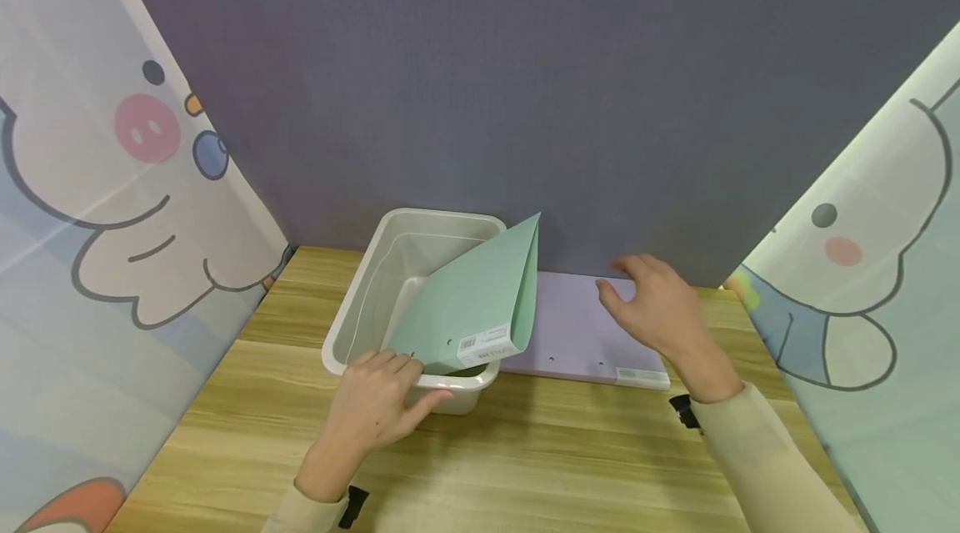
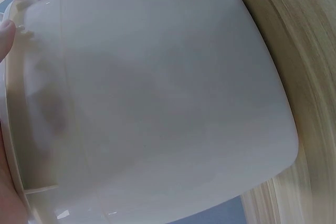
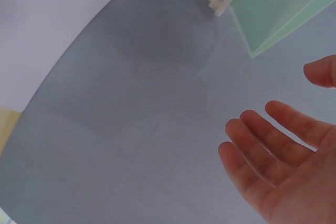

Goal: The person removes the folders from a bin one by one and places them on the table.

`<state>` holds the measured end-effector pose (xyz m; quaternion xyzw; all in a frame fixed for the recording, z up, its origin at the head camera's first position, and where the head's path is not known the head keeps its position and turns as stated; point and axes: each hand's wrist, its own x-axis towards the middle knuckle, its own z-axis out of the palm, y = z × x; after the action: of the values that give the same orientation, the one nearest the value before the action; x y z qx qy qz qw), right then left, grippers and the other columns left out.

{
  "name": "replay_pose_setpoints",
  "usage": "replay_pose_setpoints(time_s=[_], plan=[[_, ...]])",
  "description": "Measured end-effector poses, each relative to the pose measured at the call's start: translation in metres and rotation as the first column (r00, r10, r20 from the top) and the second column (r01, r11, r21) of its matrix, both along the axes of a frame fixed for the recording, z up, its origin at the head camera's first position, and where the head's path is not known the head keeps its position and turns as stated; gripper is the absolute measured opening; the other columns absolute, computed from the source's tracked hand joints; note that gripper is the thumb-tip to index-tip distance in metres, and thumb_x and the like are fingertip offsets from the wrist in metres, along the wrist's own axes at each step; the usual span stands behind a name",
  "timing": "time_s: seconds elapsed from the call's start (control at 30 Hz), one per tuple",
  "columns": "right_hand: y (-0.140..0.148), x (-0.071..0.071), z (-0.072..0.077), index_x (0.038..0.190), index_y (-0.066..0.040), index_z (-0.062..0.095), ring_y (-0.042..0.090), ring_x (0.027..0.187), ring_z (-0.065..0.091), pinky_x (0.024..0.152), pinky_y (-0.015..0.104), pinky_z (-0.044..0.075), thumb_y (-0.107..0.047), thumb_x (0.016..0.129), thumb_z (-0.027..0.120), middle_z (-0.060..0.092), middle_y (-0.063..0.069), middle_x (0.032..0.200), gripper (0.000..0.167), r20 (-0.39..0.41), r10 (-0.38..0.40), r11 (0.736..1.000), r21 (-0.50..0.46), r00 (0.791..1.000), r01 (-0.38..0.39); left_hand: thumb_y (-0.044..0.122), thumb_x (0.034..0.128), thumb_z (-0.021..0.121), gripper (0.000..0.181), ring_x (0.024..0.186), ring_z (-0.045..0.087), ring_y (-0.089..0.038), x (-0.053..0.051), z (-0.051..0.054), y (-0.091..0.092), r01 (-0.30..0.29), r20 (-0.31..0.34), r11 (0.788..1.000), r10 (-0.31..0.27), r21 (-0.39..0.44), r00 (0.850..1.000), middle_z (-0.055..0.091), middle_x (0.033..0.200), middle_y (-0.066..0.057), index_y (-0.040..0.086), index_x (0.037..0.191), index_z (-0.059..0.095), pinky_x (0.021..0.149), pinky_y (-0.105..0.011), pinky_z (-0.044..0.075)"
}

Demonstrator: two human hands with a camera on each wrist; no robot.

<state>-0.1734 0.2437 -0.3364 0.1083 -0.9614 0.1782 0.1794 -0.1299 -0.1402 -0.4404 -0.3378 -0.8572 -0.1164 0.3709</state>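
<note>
A green folder (image 1: pixel 468 291) leans tilted in a white bin (image 1: pixel 352 291), its labelled spine past the right rim. My left hand (image 1: pixel 375 399) grips the bin's near rim, fingers over the edge and thumb outside; in the left wrist view the bin's outer wall (image 2: pixel 157 93) fills the picture. Over a purple folder (image 1: pixel 577 324) lying flat right of the bin, my right hand (image 1: pixel 660 304) hovers with nothing in it. The right wrist view has that hand (image 3: pixel 283 161) with fingers spread, apart from the green folder (image 3: pixel 278 14).
A grey panel (image 1: pixel 525 82) stands behind the bin and the purple folder. Cartoon-printed sheets (image 1: pixel 97 141) hang at the left and right sides of the wooden table (image 1: pixel 547 458).
</note>
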Motion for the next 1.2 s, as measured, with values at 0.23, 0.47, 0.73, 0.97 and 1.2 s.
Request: replay_pose_setpoints(time_s=[0.23,0.47,0.73,0.97,1.2], plan=[[-0.011,0.001,0.008,0.120,0.000,0.067,0.038,0.108,0.063,0.086,0.058,0.050,-0.035,0.097,0.063,0.068,0.017,0.118,0.042,-0.006,0.018,1.000,-0.025,1.000,-0.018,0.069,0.0969,0.047,0.062,0.050,0.044,-0.013,0.000,0.000,0.000,-0.001,-0.008,1.000,0.001,0.007,1.000,0.049,0.057,0.007,0.017,0.064,0.052,0.052,-0.030,0.037],[-0.021,0.001,0.014,0.120,-0.001,0.068,0.037,0.108,0.064,0.083,0.058,0.051,-0.035,0.098,0.062,0.068,0.016,0.117,0.041,-0.004,0.028,0.999,-0.041,1.000,-0.029,0.069,0.0970,0.047,0.062,0.050,0.044,-0.013,0.001,0.001,0.000,-0.005,0.001,1.000,0.005,0.006,1.000,0.048,0.057,0.007,0.016,0.064,0.052,0.052,-0.030,0.037],[-0.031,0.000,0.018,0.119,-0.002,0.068,0.035,0.110,0.063,0.083,0.058,0.051,-0.035,0.097,0.061,0.068,0.015,0.119,0.040,-0.015,0.042,0.998,-0.049,0.999,-0.043,0.067,0.0918,0.057,0.057,0.051,0.045,-0.013,0.001,0.000,0.000,-0.010,0.016,1.000,0.010,-0.005,1.000,0.049,0.057,0.007,0.017,0.065,0.053,0.052,-0.030,0.038],[-0.041,0.001,0.021,0.121,-0.002,0.067,0.035,0.113,0.062,0.087,0.058,0.051,-0.036,0.098,0.059,0.067,0.014,0.122,0.042,0.020,0.057,0.996,-0.077,0.998,-0.055,0.061,0.0816,0.069,0.050,0.050,0.045,-0.012,0.003,0.001,0.000,-0.003,0.012,1.000,0.003,-0.009,1.000,0.049,0.057,0.007,0.016,0.066,0.054,0.052,-0.029,0.037],[-0.053,0.000,0.024,0.121,-0.004,0.068,0.033,0.112,0.063,0.086,0.058,0.051,-0.040,0.098,0.059,0.068,0.012,0.122,0.043,0.028,0.060,0.995,-0.078,0.998,-0.058,0.066,0.0947,0.053,0.058,0.051,0.046,-0.013,0.002,0.001,0.000,0.001,-0.009,1.000,-0.001,0.001,1.000,0.050,0.058,0.007,0.016,0.066,0.054,0.052,-0.029,0.039]])
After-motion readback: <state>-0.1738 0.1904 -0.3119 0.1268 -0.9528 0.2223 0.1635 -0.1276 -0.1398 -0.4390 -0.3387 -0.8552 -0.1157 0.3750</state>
